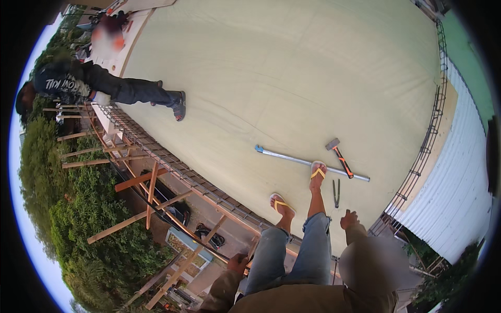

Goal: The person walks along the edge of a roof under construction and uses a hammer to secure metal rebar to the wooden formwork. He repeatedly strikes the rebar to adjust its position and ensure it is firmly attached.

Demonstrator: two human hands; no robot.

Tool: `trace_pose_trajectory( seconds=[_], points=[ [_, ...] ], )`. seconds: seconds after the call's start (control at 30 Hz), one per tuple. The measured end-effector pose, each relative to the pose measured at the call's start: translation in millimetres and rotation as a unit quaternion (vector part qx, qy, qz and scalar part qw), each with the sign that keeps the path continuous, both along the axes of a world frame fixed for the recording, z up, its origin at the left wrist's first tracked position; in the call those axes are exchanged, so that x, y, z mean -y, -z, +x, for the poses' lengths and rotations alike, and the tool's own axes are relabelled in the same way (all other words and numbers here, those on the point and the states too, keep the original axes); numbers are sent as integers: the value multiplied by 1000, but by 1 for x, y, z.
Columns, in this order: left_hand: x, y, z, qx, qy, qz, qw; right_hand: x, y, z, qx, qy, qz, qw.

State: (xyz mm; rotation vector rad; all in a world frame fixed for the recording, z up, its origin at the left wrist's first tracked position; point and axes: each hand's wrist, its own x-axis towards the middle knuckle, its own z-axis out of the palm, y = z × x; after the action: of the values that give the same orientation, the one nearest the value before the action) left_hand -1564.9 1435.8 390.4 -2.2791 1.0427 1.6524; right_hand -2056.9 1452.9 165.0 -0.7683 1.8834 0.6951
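Note:
My left hand (238, 263) hangs beside my left thigh, its fingers curled; whether anything is inside them is hidden. Out to the right, my right hand (349, 219) hangs above the pale sheet, its fingers apart and nothing visible in them. Closest to it lie dark-handled pincers (336, 194), not touching the hand. Beyond them a hammer (341, 158) with a grey head and an orange-and-black handle rests with its handle end by a metal tube (292, 157). The tube has a blue end and lies across the sheet in front of my sandalled feet (317, 175).
A pale green sheet (282, 78) covers the deck. Long rebar cages (172, 161) run along its left edge and its right edge (430, 130). Past the left edge are timber props (151, 193) and a drop. A co-worker (130, 89) stands at the far left; another person is behind.

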Motion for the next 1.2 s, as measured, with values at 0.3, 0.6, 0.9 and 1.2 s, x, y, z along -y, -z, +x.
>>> trace_pose_trajectory(
  seconds=[0.3, 0.6, 0.9, 1.2],
  points=[
    [-30, -30, 78, 110, 51, -77, 990, -105, -136, 76, 39, 78, -3, 996],
    [21, -139, 3, -59, -305, -273, 910, 39, -157, 42, 117, -67, -125, 983],
    [106, -431, -133, -302, -89, -564, 763, 344, -131, -70, 23, -234, -270, 934],
    [62, -539, -204, -492, 17, -765, 415, 458, -187, 110, 210, -365, -368, 829]
  ],
)
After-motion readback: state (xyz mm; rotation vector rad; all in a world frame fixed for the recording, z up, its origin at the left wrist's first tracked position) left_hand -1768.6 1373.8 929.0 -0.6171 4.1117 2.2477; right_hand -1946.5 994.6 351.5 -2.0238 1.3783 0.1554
